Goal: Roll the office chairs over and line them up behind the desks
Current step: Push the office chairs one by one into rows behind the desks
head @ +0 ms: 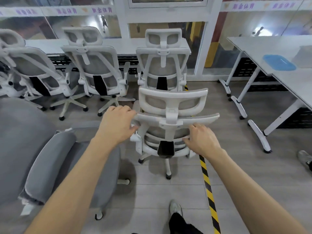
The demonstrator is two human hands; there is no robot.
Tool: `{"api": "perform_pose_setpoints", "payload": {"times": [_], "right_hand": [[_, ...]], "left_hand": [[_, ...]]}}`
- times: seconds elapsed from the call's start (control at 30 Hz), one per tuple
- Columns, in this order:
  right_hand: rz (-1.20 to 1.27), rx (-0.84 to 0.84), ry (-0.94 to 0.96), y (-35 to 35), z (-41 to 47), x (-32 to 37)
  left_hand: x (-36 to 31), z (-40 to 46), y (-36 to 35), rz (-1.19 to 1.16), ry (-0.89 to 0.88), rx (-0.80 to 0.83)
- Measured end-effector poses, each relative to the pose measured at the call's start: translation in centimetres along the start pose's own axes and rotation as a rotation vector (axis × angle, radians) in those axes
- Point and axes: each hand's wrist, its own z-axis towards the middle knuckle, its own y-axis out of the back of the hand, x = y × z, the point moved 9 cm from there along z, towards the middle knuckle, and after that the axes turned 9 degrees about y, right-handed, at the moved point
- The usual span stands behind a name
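Observation:
A white mesh office chair point(170, 132) stands right in front of me, its back toward me. My left hand point(118, 122) grips the left end of the backrest's top edge, fingers curled over it. My right hand point(200, 139) lies at the right side of the backrest, just below the top edge, fingers bent toward the frame; whether it holds the frame is unclear. Three more white chairs stand in a row at the long white desk point(123, 45) under the window: one straight ahead point(163, 63), one left of it point(94, 65) and one at the far left point(28, 68).
A grey chair point(55, 166) stands close at my left. A second white desk point(283, 65) with a blue tray point(278, 62) runs along the right. Yellow-black tape point(208, 188) crosses the floor. Someone's shoe point(304, 159) shows at the right edge, my own foot point(175, 208) below.

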Motion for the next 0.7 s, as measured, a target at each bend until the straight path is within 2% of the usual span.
{"api": "perform_pose_setpoints", "payload": {"times": [0.13, 0.37, 0.53, 0.7], "right_hand": [[-0.019, 0.104, 0.178, -1.0, -3.1, 12.0], [0.0, 0.168, 0.418, -3.4, -4.2, 31.3], [-0.037, 0.174, 0.55, -4.6, -2.2, 42.2], [-0.006, 0.197, 0.631, -7.9, 1.7, 52.5]], "left_hand": [[7.3, -10.4, -2.8, 0.036, 0.122, 0.095], [21.1, -25.0, -6.1, 0.098, 0.337, 0.212], [29.7, -28.4, -6.3, 0.143, 0.414, 0.243], [40.1, -27.3, -5.6, 0.124, 0.447, 0.164]]}}
